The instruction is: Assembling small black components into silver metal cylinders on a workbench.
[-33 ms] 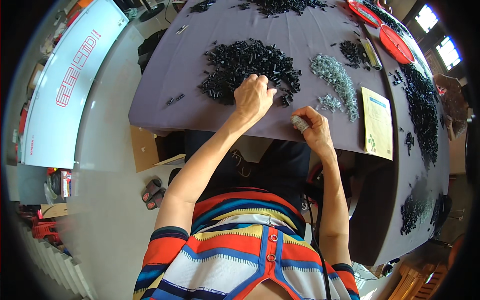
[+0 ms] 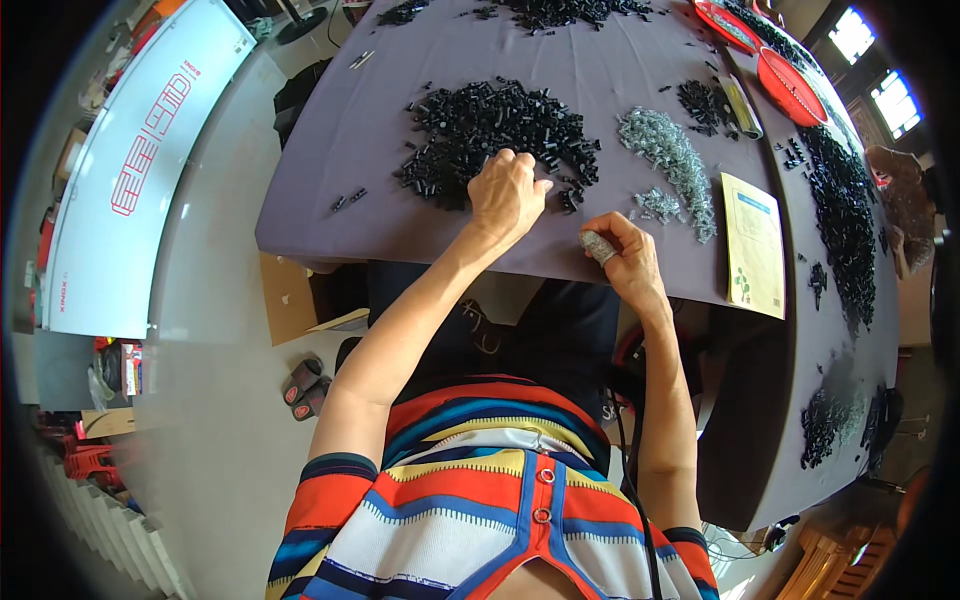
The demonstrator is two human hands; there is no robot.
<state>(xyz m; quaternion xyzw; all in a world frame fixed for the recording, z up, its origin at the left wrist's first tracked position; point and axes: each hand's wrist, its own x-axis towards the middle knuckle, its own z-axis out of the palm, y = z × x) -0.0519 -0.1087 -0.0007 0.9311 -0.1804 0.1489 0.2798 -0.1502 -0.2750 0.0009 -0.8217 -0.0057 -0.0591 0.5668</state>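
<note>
My left hand (image 2: 508,195) is at the near edge of a heap of small black cylindrical parts (image 2: 495,115) on the table. Its fingers curl down toward the parts and the thumb points off to the right; the fingertips are hidden. Above the table's front edge, my right hand (image 2: 632,262) is closed in a pinch. A grey, speckled lump (image 2: 598,247) shows at its thumb side; whether this is a wrap on the thumb or something held, I cannot tell. Small clear parts (image 2: 672,150) lie in a curved heap beyond the right hand, with a smaller cluster (image 2: 658,205) nearer.
A yellow printed packet (image 2: 753,245) lies at the right on the grey tablecloth (image 2: 330,150). More black parts (image 2: 845,230) and red baskets (image 2: 790,88) are farther right. Two loose black pieces (image 2: 350,199) lie left. Another person's hand (image 2: 912,250) shows at the right rim.
</note>
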